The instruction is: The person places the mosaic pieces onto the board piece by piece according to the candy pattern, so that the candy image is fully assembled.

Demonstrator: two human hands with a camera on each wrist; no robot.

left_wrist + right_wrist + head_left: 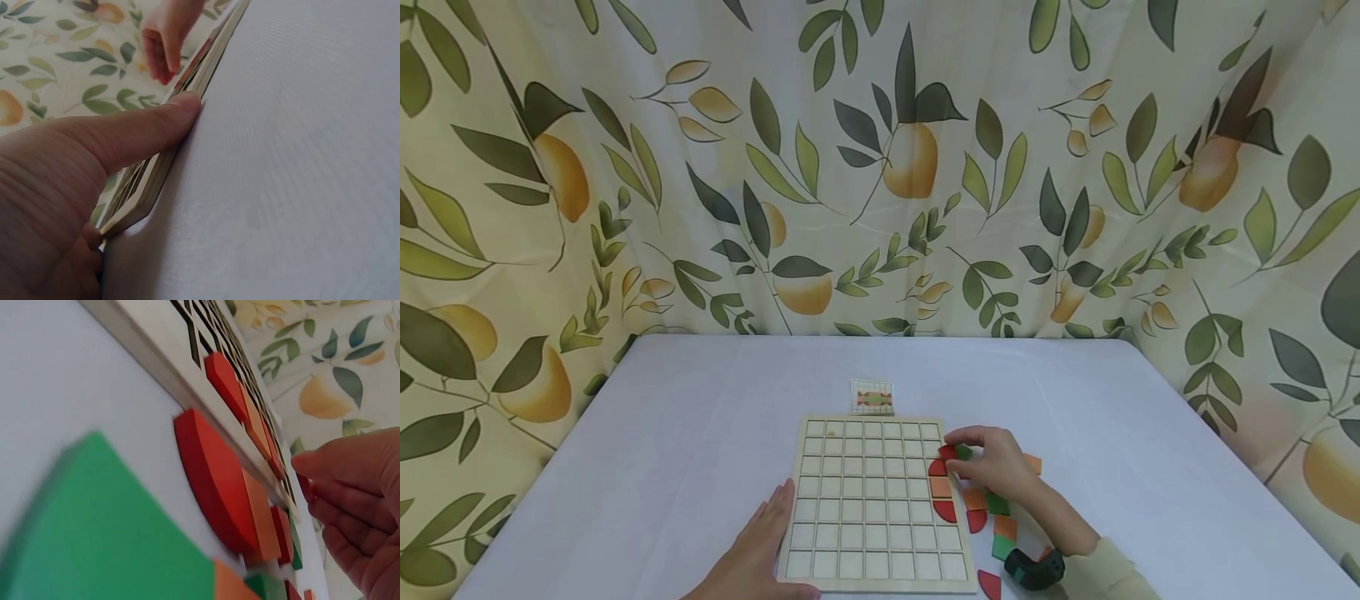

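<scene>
A wooden grid board (880,586) lies flat on the white table. My left hand (752,537) rests at its near left corner, fingers straight along the left edge and thumb against the near edge. My right hand (996,462) is over the board's upper right edge. Between its thumb and fingers it pinches a small red piece (303,486), mostly covered by the fingers. In the rightmost column sit a red quarter-circle (937,467), an orange square (940,487) and another red quarter-circle (945,511).
Loose pieces lie right of the board, among them an orange square (1005,527), a green square (1003,547) and a red quarter-circle (989,584). Behind the board stands a small pattern card (872,398). A fruit-print curtain (880,250) hangs past the table.
</scene>
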